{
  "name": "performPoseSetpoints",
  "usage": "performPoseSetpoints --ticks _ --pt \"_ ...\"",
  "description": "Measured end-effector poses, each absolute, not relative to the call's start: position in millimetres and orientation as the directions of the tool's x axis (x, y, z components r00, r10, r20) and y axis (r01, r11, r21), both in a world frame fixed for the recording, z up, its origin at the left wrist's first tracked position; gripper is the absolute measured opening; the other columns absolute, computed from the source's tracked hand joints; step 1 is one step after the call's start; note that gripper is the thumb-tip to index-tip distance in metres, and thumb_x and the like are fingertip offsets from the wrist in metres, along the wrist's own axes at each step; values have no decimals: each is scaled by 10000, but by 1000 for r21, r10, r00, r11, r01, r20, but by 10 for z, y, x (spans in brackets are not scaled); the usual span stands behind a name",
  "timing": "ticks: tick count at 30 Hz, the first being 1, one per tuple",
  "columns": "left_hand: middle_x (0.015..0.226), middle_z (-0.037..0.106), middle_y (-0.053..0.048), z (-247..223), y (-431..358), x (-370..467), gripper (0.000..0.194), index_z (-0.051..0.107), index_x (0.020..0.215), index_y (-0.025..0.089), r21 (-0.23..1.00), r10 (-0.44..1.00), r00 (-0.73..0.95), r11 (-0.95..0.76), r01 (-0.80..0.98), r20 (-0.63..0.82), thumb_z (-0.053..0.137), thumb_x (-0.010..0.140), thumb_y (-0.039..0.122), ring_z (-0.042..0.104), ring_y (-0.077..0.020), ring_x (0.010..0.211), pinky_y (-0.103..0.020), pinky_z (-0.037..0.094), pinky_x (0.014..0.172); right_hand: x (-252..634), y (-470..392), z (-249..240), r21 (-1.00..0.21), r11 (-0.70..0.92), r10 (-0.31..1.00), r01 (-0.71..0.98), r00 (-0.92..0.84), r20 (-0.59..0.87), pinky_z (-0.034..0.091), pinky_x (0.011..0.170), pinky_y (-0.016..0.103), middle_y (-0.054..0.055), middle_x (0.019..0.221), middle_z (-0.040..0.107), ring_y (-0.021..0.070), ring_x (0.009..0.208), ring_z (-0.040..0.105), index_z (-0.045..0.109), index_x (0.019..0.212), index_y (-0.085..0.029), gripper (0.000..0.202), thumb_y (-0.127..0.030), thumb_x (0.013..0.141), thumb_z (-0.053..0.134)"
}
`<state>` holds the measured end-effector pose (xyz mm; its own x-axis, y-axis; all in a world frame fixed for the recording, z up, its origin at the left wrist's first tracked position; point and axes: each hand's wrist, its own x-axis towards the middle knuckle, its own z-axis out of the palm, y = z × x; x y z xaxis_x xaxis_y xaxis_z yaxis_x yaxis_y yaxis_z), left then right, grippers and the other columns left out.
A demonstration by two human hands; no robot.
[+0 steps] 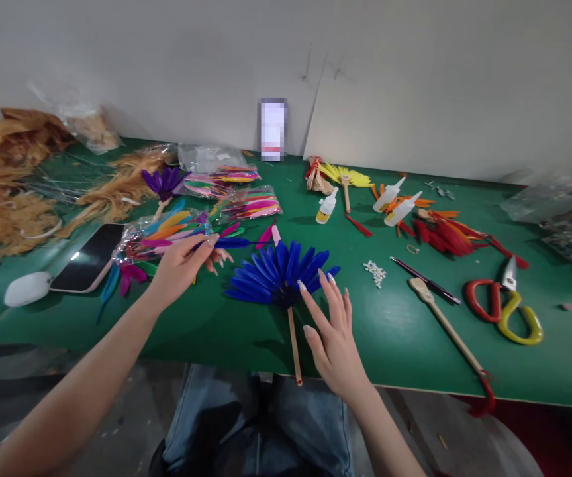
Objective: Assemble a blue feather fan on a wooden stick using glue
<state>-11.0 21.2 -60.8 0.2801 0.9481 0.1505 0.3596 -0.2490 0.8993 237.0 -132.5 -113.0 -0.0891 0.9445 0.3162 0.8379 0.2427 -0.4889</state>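
Observation:
A fan of blue feathers (261, 278) on a thin wooden stick (293, 341) lies in front of me, its stick end at the table's front edge. My right hand (333, 331) is open over the fan's right side, with its fingertips at the feathers. To the left of the fan, my left hand (184, 265) pinches a single blue feather (236, 243) that points right. Just behind that hand is a plastic bag of coloured feathers (167, 228). Loose pink feathers (267, 235) lie behind the fan.
Scissors (499, 308), a pen (428, 281), a bare wooden stick (452, 331) and white beads (375, 273) are to the right. Glue bottles (326, 207) and a yellow fan (345, 175) stand farther back. A phone (87, 258) and tan fibres (8, 218) are left.

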Motion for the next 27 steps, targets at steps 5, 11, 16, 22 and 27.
performPoseSetpoints --ticks 5,11,16,22,27 --pt "637 631 6 -569 166 -8 209 678 812 187 923 943 290 -251 292 165 584 819 375 600 -135 534 -269 543 552 2412 -1399 -1090 -589 281 931 758 -68 358 175 1123 597 53 1560 131 293 1433 110 211 1471 -286 547 -251 952 379" --pt "620 653 0 -541 52 97 202 684 767 190 926 915 399 -206 317 67 567 829 342 642 -154 594 -266 550 610 2441 -1475 -903 -691 407 855 597 18 518 462 999 424 81 1269 572 225 1223 506 472 1310 -256 484 -112 858 567" --pt "662 681 -4 -541 17 62 190 694 818 205 921 931 357 -207 330 81 611 803 375 652 -160 589 -265 552 574 2502 -1579 -723 -747 390 803 539 198 562 547 688 248 -15 807 695 135 774 655 641 928 -247 258 -24 803 609" --pt "753 705 -53 -475 97 -51 297 640 816 171 971 972 216 -138 194 95 553 848 453 673 -187 615 -266 539 485 2687 -1716 -686 -763 207 783 612 364 504 533 663 232 -13 804 706 133 726 668 664 907 -244 148 -128 845 597" --pt "785 723 -28 -436 -102 -39 274 606 911 192 951 967 155 -231 207 201 461 917 424 695 -198 743 -332 575 711 2842 -1639 -758 -728 78 809 682 383 446 540 649 238 2 762 724 151 706 689 684 882 -225 132 -263 884 557"
